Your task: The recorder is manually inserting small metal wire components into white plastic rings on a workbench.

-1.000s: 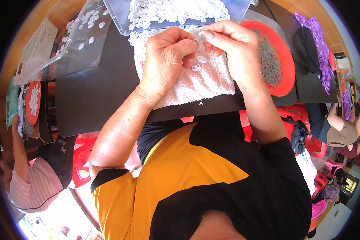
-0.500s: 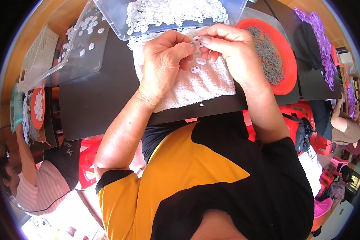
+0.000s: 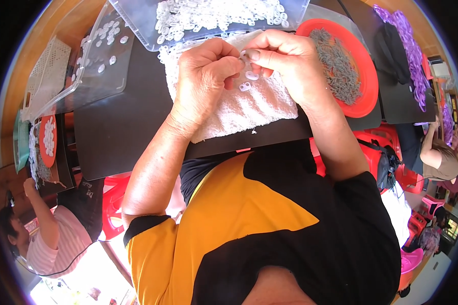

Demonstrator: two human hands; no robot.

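Towel of white terry cloth [image 3: 259, 109] is lying nearest; on it we are seeing two small white plastic pieces [image 3: 251, 75]. Above, left hand [image 3: 206, 66] and right hand [image 3: 290, 58] are pinching narrowly, holding one small white plastic link [image 3: 243, 53] between fingertips. Rightward, a round red plastic tray [image 3: 370, 84] is holding slender grey pieces [image 3: 337, 66]; farther, a clear rectangular plastic bin [image 3: 136, 23] is holding white ones.

A co-worker's arm [image 3: 45, 216] has drawn back.
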